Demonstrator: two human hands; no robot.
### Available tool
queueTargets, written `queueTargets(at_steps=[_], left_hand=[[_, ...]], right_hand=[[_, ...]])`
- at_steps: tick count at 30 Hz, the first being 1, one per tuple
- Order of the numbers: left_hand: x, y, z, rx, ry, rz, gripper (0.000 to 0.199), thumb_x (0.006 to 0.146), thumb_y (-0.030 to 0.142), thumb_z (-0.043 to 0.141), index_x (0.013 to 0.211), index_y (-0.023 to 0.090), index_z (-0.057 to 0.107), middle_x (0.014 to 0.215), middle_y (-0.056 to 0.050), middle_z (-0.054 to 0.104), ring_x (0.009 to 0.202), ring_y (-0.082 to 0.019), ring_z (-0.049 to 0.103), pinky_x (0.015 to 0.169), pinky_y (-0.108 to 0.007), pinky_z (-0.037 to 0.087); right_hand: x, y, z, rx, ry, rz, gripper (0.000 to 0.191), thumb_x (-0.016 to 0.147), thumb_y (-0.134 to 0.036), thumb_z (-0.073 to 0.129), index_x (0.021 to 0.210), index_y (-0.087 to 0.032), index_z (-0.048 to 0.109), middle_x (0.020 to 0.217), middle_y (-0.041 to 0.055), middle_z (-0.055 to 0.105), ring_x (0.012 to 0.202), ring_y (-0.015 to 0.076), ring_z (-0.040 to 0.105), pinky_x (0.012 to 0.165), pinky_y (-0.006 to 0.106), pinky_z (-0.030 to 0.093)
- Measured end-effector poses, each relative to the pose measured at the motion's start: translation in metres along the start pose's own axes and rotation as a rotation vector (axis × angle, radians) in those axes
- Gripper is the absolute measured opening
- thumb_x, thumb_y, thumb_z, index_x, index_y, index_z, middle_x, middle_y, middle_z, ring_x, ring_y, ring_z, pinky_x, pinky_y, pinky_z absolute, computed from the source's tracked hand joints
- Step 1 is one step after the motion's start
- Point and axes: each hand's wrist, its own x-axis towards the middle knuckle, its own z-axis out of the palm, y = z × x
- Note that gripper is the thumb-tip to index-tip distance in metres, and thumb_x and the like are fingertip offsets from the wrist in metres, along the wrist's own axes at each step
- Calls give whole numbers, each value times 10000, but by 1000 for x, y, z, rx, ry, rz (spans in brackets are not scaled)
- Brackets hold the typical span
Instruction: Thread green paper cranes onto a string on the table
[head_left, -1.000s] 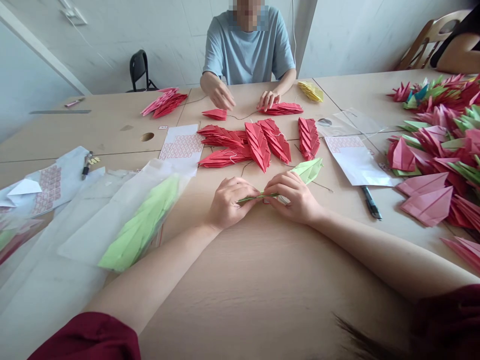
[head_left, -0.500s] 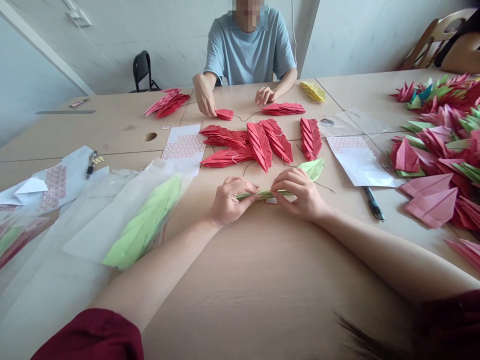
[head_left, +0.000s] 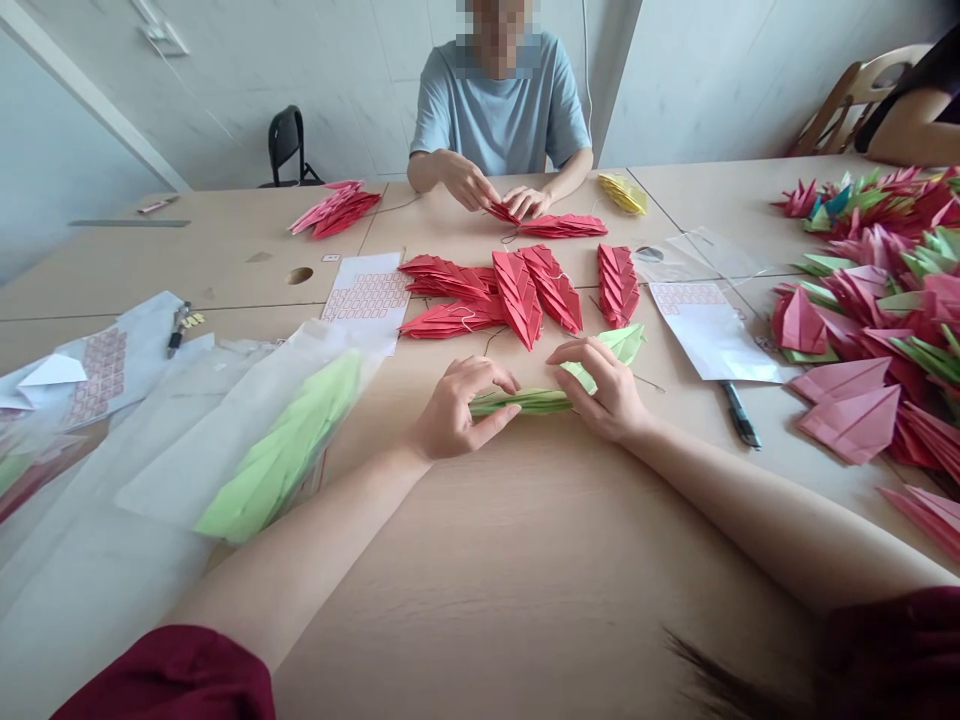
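A strip of folded green paper (head_left: pixel 536 402) lies on the table between my two hands. Around its left end curve the fingers of my left hand (head_left: pixel 466 405), thumb and forefinger apart. My right hand (head_left: pixel 602 388) arches over the right end, its thumb and fingers also apart. Another light green folded piece (head_left: pixel 626 343) shows just behind my right hand, partly covered by it. Beyond my hands lie several bundles of red folded paper (head_left: pixel 517 298) with thin cords.
Across the table (head_left: pixel 465 560) a person (head_left: pixel 499 120) handles red folded paper. Clear plastic bags (head_left: pixel 172 440) with a green bundle lie at left. At right are a printed sheet (head_left: pixel 694 335), a pen (head_left: pixel 740 413) and a heap of pink, red and green folded papers (head_left: pixel 885 290).
My fingers have spread from their pinch on the green strip, and both hands have moved slightly apart. The person opposite has brought the hand at left inward to the other hand, with red paper.
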Motion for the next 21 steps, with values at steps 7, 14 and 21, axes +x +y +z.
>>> queueTargets(at_steps=[7,14,21], left_hand=[[-1,8,2,204,-96,74,362,864,434,594,1131,191,579,1155,-84,657,1064,-248,592,908,-382,390],[2,18,9,326,-335,92,685,807,587,623,1365,221,467,1239,-105,615,1148,-279,551,989,-410,340],[1,12,4,409,-328,74,593,837,457,603,1348,186,477,1147,-111,641,1070,-280,569,966,-422,361]], right_hand=[[2,1,3,16,96,77,140,949,-225,445,1003,-220,574,946,58,639,887,201,604,803,370,479],[10,16,-4,-53,-13,-10,244,922,-146,421,1085,-231,580,1045,63,645,972,217,590,845,386,472],[9,48,-13,-244,7,-32,392,813,-26,395,1067,-210,631,1044,60,672,931,221,584,853,387,438]])
